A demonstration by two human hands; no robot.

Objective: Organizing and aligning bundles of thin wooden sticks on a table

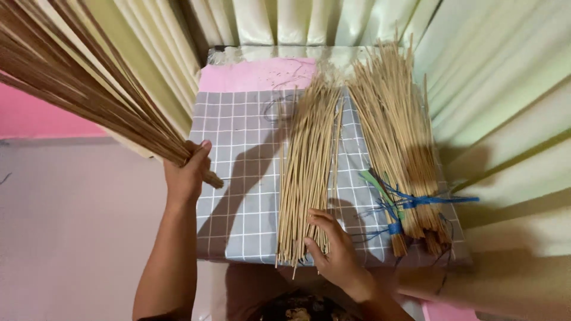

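My left hand (187, 172) grips the narrow end of a large fan of dark brown sticks (77, 77), raised up and to the left of the table. My right hand (333, 246) rests on the near end of a loose pile of pale thin sticks (309, 160) that lies lengthwise on the grey checked cloth (238, 154). The fingers curl over the stick ends near the table's front edge.
A bigger bundle of pale sticks (395, 137), tied with blue string (428, 200), lies to the right of the loose pile. Pink cloth (256, 74) shows at the table's far end. Cream curtains (499, 89) hang behind and on the right.
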